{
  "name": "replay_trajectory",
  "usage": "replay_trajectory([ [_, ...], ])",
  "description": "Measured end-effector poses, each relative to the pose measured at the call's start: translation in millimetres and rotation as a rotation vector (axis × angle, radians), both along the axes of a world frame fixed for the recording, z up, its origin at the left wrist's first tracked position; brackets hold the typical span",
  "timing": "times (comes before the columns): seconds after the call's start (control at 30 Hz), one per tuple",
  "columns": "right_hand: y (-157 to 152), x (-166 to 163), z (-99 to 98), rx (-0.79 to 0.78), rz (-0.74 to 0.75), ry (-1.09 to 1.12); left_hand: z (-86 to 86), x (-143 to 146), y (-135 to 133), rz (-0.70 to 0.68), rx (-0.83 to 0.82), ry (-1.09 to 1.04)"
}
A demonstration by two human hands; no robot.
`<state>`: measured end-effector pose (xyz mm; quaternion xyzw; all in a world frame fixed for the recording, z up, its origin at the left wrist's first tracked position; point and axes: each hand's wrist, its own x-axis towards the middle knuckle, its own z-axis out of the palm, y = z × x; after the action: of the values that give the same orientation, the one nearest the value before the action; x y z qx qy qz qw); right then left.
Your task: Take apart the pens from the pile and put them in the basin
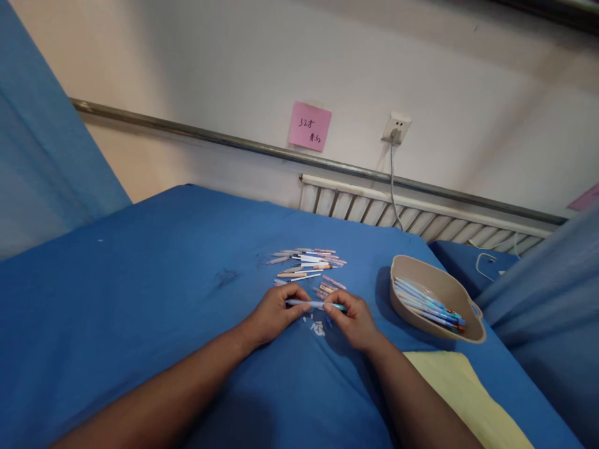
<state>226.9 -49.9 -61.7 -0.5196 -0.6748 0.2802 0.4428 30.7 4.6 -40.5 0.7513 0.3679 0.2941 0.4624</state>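
Both my hands hold one light blue pen (pixel 314 304) level above the blue cloth. My left hand (pixel 276 313) pinches its left end, and my right hand (pixel 353 318) pinches its right end. Just beyond them lies a loose pile of pens and pen parts (pixel 306 263), with a few more pens (pixel 327 288) close to my right fingers. Small white bits (pixel 318 327) lie on the cloth under the pen. To the right stands a beige oval tray (pixel 472 334) holding several blue pens (pixel 428 304).
The blue cloth (pixel 154 293) covers the whole table. A yellow sheet (pixel 463 386) lies at the front right under my right forearm. Behind are a wall with a pink note (pixel 309 126), a socket with a cable (pixel 395 130) and a radiator (pixel 421 215).
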Motion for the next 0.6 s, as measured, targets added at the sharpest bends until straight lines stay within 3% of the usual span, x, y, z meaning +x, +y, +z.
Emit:
replay_trajectory([
  [0.17, 1.9, -0.8, -5.8, -0.040, -0.022, 0.055, 4.5, 0.0, -2.2, -0.007, 0.142, 0.055],
  [0.43, 2.2, -1.7, -7.0, 0.011, -0.083, 0.063, -2.5, -0.6, 2.4, -0.056, 0.083, 0.060],
  [0.6, 0.2, -3.9, -4.2, -0.042, -0.076, 0.185, -5.9, -1.4, 3.8, -0.100, 0.119, 0.136],
])
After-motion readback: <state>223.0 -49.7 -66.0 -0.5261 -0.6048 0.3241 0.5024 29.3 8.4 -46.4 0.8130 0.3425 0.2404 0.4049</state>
